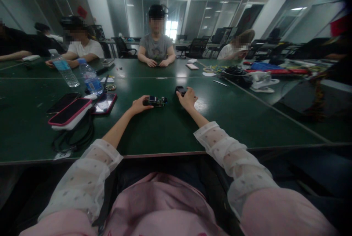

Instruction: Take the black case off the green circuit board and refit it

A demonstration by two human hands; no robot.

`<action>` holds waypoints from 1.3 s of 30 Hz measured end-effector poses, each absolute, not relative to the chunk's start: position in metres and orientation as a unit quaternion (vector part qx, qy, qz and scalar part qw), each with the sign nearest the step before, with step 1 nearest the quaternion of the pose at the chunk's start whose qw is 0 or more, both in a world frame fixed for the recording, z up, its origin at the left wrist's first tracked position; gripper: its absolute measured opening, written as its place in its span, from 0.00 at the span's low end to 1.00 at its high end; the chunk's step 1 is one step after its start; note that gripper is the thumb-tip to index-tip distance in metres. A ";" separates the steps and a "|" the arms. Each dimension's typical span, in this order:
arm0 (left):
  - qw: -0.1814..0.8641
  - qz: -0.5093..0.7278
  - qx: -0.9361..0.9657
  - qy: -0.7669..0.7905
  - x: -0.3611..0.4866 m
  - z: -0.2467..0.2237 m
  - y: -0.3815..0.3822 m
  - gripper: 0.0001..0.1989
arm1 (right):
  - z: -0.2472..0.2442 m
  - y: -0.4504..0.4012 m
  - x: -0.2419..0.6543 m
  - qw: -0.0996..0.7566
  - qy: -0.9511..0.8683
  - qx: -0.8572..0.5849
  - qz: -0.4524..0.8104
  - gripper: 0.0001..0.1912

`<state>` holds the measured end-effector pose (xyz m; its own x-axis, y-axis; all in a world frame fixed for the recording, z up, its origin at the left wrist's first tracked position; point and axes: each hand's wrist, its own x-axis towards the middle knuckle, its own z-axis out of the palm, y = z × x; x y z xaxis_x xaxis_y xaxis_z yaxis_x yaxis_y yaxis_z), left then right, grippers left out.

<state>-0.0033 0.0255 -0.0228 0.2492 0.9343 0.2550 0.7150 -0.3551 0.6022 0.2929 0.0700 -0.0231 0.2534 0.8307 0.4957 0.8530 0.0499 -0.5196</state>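
My left hand (140,105) grips the left end of a small circuit board (157,101) with a little screen, its fingers behind and thumb in front. The board is low over the green table or resting on it. To the right, my right hand (188,99) is closed around a small dark box-shaped part (180,90), reaching over it from the right. A gap of bare tabletop separates the board from the dark part. The underside of each object is hidden.
On the green table (154,133), phones (70,112), cables (74,142) and two water bottles (91,78) stand left. Far right are a black pouch (237,76), a white device (262,82) and a pen (220,83). Several people sit across, one person (156,47) directly opposite.
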 end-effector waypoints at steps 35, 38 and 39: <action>0.183 0.306 0.757 0.548 -0.004 -0.028 0.029 0.37 | -0.006 0.050 0.269 0.419 -0.832 -0.278 0.236 0.27; 0.182 0.305 0.760 0.544 -0.003 -0.025 0.026 0.38 | -0.008 0.048 0.266 0.415 -0.835 -0.270 0.239 0.27; 0.180 0.302 0.761 0.545 -0.003 -0.024 0.025 0.38 | -0.008 0.047 0.265 0.414 -0.837 -0.270 0.235 0.27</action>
